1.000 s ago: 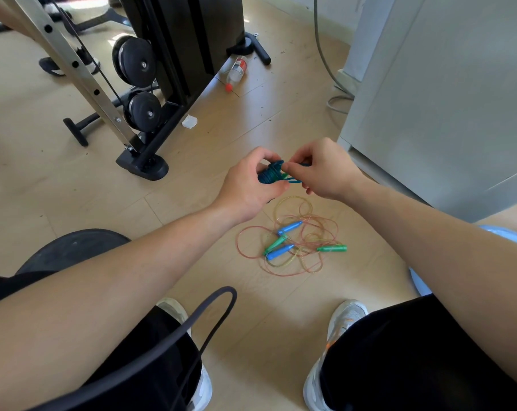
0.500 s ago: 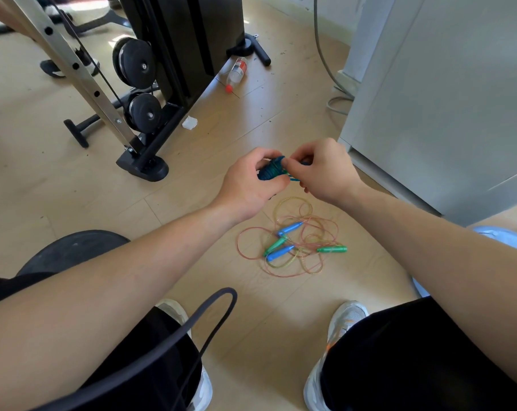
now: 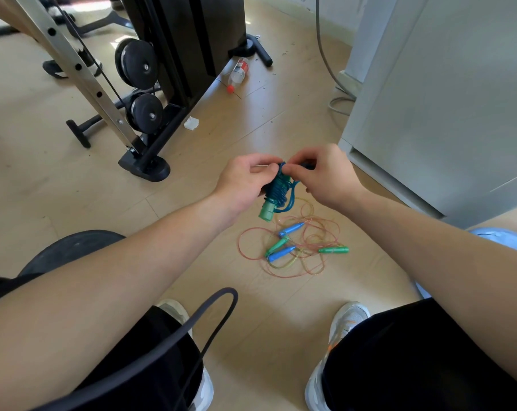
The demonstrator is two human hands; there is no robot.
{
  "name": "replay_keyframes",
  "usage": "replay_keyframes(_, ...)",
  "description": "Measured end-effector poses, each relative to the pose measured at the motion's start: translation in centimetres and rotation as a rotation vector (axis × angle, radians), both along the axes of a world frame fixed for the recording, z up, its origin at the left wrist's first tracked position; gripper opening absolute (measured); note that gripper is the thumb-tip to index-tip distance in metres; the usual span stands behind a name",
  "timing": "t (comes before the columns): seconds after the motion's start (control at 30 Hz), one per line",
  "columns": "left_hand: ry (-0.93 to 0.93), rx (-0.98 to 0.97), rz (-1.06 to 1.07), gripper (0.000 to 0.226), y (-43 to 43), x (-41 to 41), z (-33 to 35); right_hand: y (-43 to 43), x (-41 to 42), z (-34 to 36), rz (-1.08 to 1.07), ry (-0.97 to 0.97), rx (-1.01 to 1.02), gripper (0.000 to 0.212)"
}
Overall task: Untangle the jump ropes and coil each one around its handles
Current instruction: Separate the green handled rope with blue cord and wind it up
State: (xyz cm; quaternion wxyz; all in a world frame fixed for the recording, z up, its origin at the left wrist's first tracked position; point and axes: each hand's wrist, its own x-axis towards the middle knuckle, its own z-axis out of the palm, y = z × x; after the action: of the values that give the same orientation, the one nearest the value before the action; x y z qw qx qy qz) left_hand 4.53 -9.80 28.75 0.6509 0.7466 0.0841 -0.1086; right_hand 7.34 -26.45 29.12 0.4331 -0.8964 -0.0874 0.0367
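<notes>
A blue jump rope (image 3: 276, 189) is wound into a tight bundle around its handles, with a green handle end (image 3: 266, 211) poking out below. My left hand (image 3: 245, 180) grips the bundle from the left. My right hand (image 3: 325, 176) pinches the rope's end at the top of the bundle. On the floor below lies a tangle of thin pink and yellow ropes (image 3: 304, 247) with two blue handles (image 3: 291, 229) and two green handles (image 3: 333, 250) in it.
A black weight machine (image 3: 168, 72) with pulleys stands at the back left. A white cabinet (image 3: 441, 93) fills the right. A plastic bottle (image 3: 238, 75) and a grey cable (image 3: 325, 54) lie behind. A black band (image 3: 209, 318) crosses my left knee; my shoes (image 3: 347, 321) flank the floor below the tangle.
The coiled bundle has turned from lying sideways to hanging upright, so its green handle end now shows below. Both hands have stayed together on it.
</notes>
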Motion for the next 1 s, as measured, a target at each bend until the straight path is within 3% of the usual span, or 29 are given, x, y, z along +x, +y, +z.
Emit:
replay_keyframes(0.13, 0.049, -0.061, 0.056, 0.012, -0.1, -0.1, 0.2, 0.1, -0.3, 0.1, 0.008, 0.048, 0.056, 0.008)
replay_keyframes(0.4, 0.077, 0.048, 0.166, 0.015, -1.0, 0.3, -0.4, 0.9, -0.4, -0.7, -0.007, 0.049, 0.072, 0.021)
replay_keyframes(0.6, 0.103, 0.054, 0.211, 0.014, -1.1, 0.4, -0.6, 1.1, -0.7, -0.7, -0.001, 0.026, 0.031, 0.05)
replay_keyframes(0.73, 0.122, 0.078, 0.225, 0.016, -1.5, 0.0, -0.4, 1.4, -1.0, -0.7, 0.122, 0.053, -0.121, 0.049)
replay_keyframes(0.9, 0.197, -0.017, 0.197, 0.019, -1.4, 0.0, -0.2, 1.2, -0.9, -0.8, 0.104, 0.057, -0.202, 0.039)
replay_keyframes(1.0, 0.205, 0.048, 0.161, 0.024, -0.9, 0.1, -0.1, 1.3, -1.0, -0.8, 0.127, 0.083, -0.222, 0.034)
